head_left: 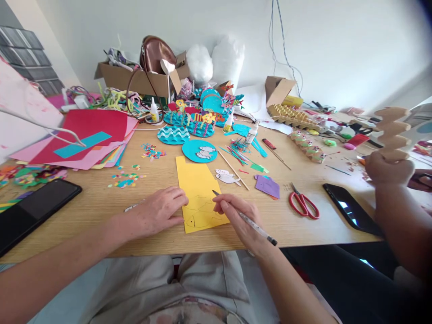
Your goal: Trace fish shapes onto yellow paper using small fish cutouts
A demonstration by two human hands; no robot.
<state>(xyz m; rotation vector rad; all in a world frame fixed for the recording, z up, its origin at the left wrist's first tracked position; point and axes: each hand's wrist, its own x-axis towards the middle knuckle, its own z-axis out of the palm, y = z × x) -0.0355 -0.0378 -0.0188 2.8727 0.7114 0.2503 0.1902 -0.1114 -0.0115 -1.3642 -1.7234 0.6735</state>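
Yellow paper lies on the desk directly in front of me, its long sides running away from my lap. Pen lines on its near half: a fish head with a dot eye near the lower left corner, further curved strokes above it.

Right hand: grasping a pen in a writing grip, side of the hand over the paper's right edge. Pen tip is over the paper; contact with the surface cannot be told.

Left hand: released, palm down on the desk, fingertips at the paper's left edge.

Beyond the paper's far end: a blue disc bearing grey-and-white fish cut-outs. Just right of the paper: white paper fish, with a thin wooden stick slanting past them. Further right: purple paper pieces, then red-handled scissors, blades pointing away from me, and a black phone.

Far right: another person's hand gripping a wavy-edged cardboard piece upright.
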